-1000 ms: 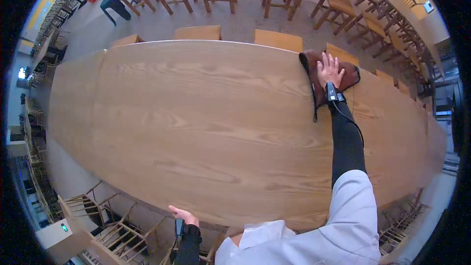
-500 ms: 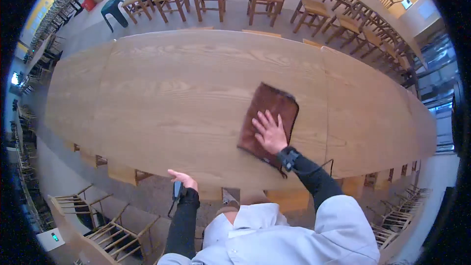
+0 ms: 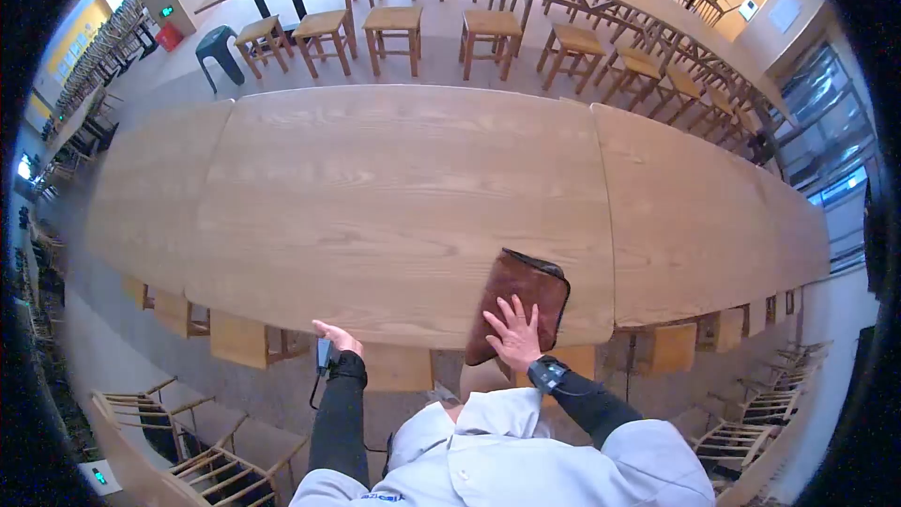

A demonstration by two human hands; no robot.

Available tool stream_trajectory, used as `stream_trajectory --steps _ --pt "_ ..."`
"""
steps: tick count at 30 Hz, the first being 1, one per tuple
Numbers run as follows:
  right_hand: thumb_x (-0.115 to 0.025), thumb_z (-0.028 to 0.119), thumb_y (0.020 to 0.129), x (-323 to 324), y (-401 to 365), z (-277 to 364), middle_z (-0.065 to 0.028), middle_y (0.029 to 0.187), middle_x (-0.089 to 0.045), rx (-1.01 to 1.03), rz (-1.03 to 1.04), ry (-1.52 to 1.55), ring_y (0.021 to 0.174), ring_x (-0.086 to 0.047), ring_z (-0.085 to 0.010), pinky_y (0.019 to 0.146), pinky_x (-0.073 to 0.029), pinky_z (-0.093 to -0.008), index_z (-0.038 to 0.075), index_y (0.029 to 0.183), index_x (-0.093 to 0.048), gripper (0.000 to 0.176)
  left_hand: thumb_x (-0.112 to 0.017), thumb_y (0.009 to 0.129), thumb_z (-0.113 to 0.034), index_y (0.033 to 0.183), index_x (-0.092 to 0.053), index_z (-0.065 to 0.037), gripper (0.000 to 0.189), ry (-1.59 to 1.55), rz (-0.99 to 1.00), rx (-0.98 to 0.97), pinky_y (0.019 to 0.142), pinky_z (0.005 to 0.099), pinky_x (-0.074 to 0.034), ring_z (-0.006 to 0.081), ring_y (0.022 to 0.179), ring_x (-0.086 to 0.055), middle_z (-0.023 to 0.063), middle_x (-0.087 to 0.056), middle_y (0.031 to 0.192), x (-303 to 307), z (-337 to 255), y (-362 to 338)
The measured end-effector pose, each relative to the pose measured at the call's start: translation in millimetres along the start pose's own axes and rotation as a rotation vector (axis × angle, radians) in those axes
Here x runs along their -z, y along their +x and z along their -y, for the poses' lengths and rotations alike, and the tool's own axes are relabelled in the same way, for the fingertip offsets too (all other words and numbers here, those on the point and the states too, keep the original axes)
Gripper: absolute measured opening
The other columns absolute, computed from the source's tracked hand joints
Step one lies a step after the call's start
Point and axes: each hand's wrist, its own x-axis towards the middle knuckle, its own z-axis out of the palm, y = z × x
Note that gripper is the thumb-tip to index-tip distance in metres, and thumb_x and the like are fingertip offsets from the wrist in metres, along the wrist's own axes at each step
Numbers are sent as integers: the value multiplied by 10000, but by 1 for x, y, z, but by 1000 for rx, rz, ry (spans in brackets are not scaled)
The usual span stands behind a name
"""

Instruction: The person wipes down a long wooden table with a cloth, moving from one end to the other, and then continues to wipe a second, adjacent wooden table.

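My right hand [image 3: 515, 332] lies flat with spread fingers on a folded brown cloth [image 3: 526, 284] with dark edging. The cloth rests at the near edge of the long wooden table [image 3: 394, 197], and its lower corner hangs over that edge. My left hand [image 3: 339, 337] hovers at the near table edge, left of the cloth, with fingers stretched out and nothing in it. Small dark devices are strapped to both wrists.
Seams divide the tabletop into panels. Wooden stools [image 3: 392, 30] and a green stool [image 3: 219, 54] stand beyond the far edge. More stools [image 3: 246, 336] are tucked under the near side. Upturned stools [image 3: 221, 460] lie behind me at left, with others at right.
My right hand has drawn the cloth toward me, from the middle of the table to its near edge. My left hand has shifted slightly left.
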Motion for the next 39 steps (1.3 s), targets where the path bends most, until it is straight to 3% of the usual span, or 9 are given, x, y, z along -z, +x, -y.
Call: stream_trajectory --steps 1,4,7,11,13,14,23,31,39 --pt "-590 489 865 7 14 6 -58 1530 -290 17 -3 -66 1444 -173 -329 1090 -93 -692 286 1384 -476 569 -359 941 -651 1458 -380 -82 769 -519 -6 17 1084 398 -376 242 1315 -457 76 -428 1480 -1 11 13" --pt "-598 475 857 24 70 -4 -60 1517 -337 161 -28 -34 1428 -230 -319 1097 -128 -674 268 1361 -509 552 -360 942 -652 1424 -429 -75 755 188 -123 -57 1064 361 -384 238 1258 -501 77 -481 1427 1 9 3" --pt "-607 440 847 41 147 -29 -62 1489 -390 241 -61 -2 1415 -276 -315 1115 -158 -636 257 1338 -538 528 -361 943 -652 1391 -477 -67 746 381 -161 -23 1044 324 -392 233 1202 -544 78 -535 1375 14 8 2" --pt "-610 436 844 45 261 -70 -51 1499 -381 224 -143 -29 1420 -276 -302 1105 -188 -646 263 1340 -537 530 -361 943 -652 1357 -526 -59 742 421 -199 52 1024 287 -400 229 1145 -587 79 -589 1322 26 11 13" --pt "-603 439 849 48 319 -95 -49 1504 -375 243 -174 -56 1422 -275 -297 1100 -204 -647 265 1348 -527 534 -355 940 -659 1403 -455 -23 792 136 -82 -173 1043 317 -390 277 1208 -546 102 -514 1406 16 -8 -36" --pt "-600 440 851 49 349 -108 -48 1509 -366 214 -183 -84 1423 -272 -297 1099 -209 -646 270 1357 -517 540 -371 938 -655 1410 -430 0 809 256 -216 -253 1031 346 -407 288 1191 -558 121 -511 1406 36 11 8" --pt "-496 517 912 53 547 -209 -11 1502 -382 -11 -266 -301 1400 -321 -265 1103 -237 -608 330 1427 -414 554 -393 953 -621 1324 -477 71 790 353 -326 -182 977 380 -449 300 1107 -571 176 -555 1308 3 -37 -88" --pt "-421 518 955 31 538 -199 -19 1512 -371 -112 -302 -373 1412 -307 -239 1097 -251 -616 308 1456 -373 545 -409 972 -579 1307 -475 68 732 247 -220 -192 985 376 -430 264 1140 -534 153 -550 1297 -5 -40 -98" --pt "-518 408 907 25 344 -24 -74 1531 -340 235 -85 -116 1433 -256 -303 1113 -178 -632 214 1412 -450 545 -400 943 -642 1102 -598 119 803 353 -356 -288 847 416 -496 328 955 -638 233 -661 1075 -4 -25 -73"
